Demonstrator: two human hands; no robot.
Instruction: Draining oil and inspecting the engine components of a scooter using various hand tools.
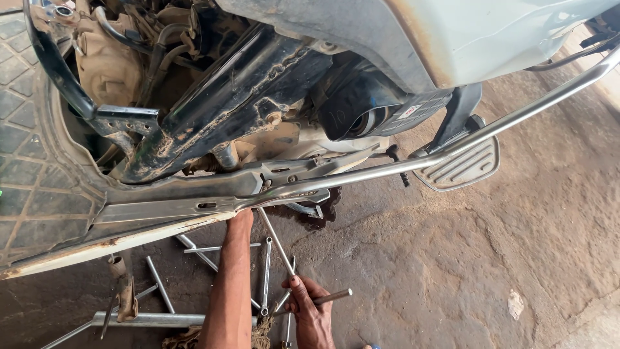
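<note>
I look down at a scooter with its side panels off, showing the black frame (239, 97) and a dusty engine. My left forearm (231, 284) reaches up from the floor, and its hand is hidden behind the grey floorboard rail (194, 207). My right hand (311, 317) is low over the concrete, closed around a short dark metal rod (332, 297). A thin T-handle wrench (276, 240) slants from the scooter's underside down toward that hand.
Several long spanners and T-handle tools (194, 251) lie on the floor beneath the scooter, along with a steel pipe (148, 318). A chrome guard bar (516, 116) crosses to the upper right above a ribbed footrest (462, 168). Cracked concrete (484, 271) lies to the right.
</note>
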